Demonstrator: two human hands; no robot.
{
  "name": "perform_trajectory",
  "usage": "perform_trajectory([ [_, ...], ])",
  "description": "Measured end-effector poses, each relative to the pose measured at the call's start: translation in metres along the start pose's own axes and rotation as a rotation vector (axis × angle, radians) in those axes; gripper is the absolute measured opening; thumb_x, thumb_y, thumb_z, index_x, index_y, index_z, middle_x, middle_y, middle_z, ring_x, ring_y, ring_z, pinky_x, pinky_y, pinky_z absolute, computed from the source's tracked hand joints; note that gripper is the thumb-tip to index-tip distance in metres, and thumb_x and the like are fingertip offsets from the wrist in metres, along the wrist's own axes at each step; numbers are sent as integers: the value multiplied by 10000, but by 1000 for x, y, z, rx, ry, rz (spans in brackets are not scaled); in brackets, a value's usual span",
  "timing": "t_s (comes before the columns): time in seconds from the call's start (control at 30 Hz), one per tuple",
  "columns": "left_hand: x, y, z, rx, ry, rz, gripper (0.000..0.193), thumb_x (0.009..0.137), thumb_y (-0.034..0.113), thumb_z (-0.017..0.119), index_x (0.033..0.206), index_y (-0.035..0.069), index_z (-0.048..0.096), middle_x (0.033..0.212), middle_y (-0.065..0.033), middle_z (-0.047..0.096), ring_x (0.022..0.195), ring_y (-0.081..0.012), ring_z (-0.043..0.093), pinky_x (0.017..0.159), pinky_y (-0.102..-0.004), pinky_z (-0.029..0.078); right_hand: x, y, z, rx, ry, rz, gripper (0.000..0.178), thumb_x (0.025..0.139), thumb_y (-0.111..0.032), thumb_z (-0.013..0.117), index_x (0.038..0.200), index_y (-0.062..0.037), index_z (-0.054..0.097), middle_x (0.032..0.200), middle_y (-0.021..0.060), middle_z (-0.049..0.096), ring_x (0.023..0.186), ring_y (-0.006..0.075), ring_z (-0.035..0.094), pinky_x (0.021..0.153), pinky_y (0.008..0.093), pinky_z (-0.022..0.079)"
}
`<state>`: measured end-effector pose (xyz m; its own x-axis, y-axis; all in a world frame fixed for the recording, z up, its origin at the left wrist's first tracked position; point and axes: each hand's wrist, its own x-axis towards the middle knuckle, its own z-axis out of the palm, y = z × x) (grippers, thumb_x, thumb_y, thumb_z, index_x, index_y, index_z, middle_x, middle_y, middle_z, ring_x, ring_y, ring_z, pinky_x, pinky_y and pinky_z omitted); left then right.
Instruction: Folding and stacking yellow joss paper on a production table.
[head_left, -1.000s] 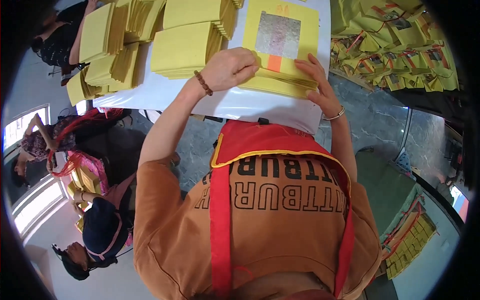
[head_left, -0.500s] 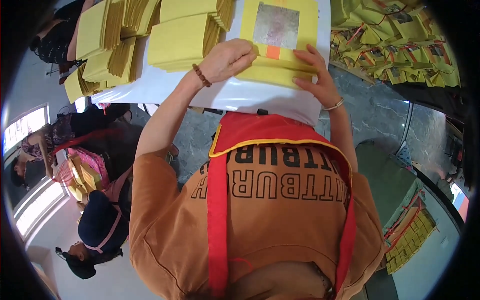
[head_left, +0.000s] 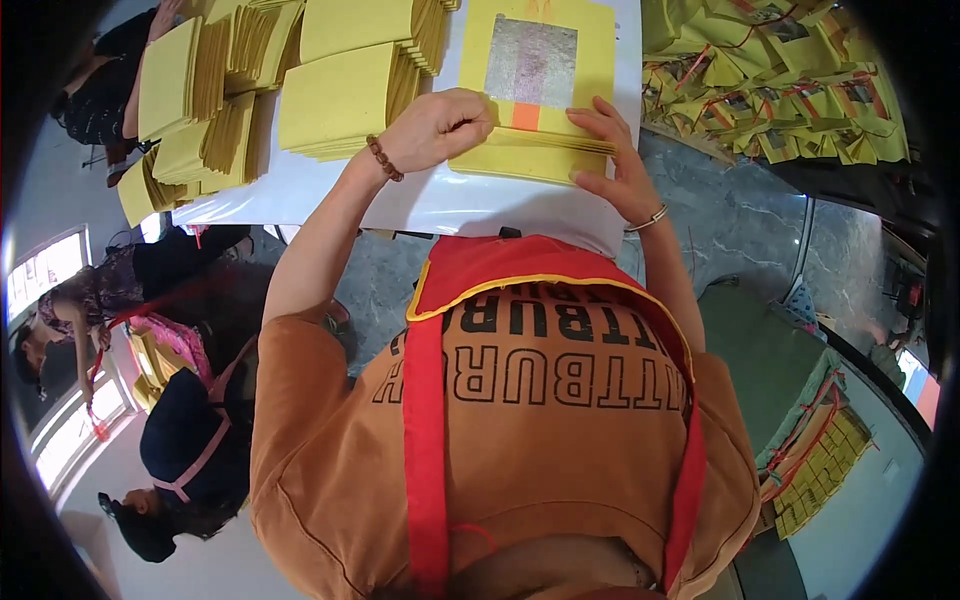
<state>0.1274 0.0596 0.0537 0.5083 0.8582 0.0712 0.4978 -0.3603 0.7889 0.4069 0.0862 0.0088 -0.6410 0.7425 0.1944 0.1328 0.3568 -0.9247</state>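
A stack of yellow paper sheets (head_left: 530, 162) lies at the table's near edge, in front of my red apron. The top sheet bears a silver square and an orange strip, and a raised band of layered paper edges crosses the stack below them. My left hand (head_left: 437, 130), with a beaded bracelet, is closed with curled fingers at the left side of this band. At the right side, the thumb of my right hand (head_left: 618, 160) lies below the band and its fingers above, with paper between. What my left fingertips pinch is partly hidden.
Folded yellow paper bundles (head_left: 345, 100) stand in rows on the white-covered table (head_left: 300, 190) to the left. More yellow papers with red ties (head_left: 780, 100) are heaped at the far right. Other people (head_left: 190, 430) sit at the left, beside a green-covered surface (head_left: 745, 350) across the room.
My view has shifted slightly, so the table and stack appear a little further left and lower. Both hands keep nearly the same hold. At the left, a person's arm and red strands have moved.
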Motion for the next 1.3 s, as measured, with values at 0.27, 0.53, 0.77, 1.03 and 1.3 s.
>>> perform_trajectory([
  [0.27,-10,10,20,239,247,54,138,861,171,546,928,59,592,778,-100,563,730,-260,544,651,-339,439,1,4,7,-113,122,-89,377,741,-137,699,1101,-109,591,1229,32,541,1284,289,306,1053,384,262],
  [0.53,-9,32,15,663,80,314,433,751,91,595,1177,155,551,996,-54,576,851,-225,539,746,-361,433,5,9,4,-132,131,-60,182,762,-102,673,942,-96,651,1175,12,591,1239,264,366,1019,362,298],
  [0.77,-3,12,10,619,-60,388,368,792,141,603,1159,161,585,1033,-53,563,896,-221,532,784,-336,445,7,9,3,-167,124,-79,198,764,-116,680,956,-95,639,1167,14,598,1232,264,372,1012,356,305],
  [1.03,0,14,5,531,-93,387,458,743,241,660,1181,144,571,1035,-74,560,921,-241,529,807,-342,457,8,4,4,-146,145,-56,205,756,-106,688,953,-99,634,1154,18,604,1226,267,378,1004,355,310],
  [1.3,0,10,1,416,-135,372,471,742,231,665,1196,146,571,1066,-74,563,946,-249,522,802,-348,461,8,5,4,-165,126,-51,220,750,-91,687,963,-98,635,1140,19,611,1213,264,388,1001,357,310],
])
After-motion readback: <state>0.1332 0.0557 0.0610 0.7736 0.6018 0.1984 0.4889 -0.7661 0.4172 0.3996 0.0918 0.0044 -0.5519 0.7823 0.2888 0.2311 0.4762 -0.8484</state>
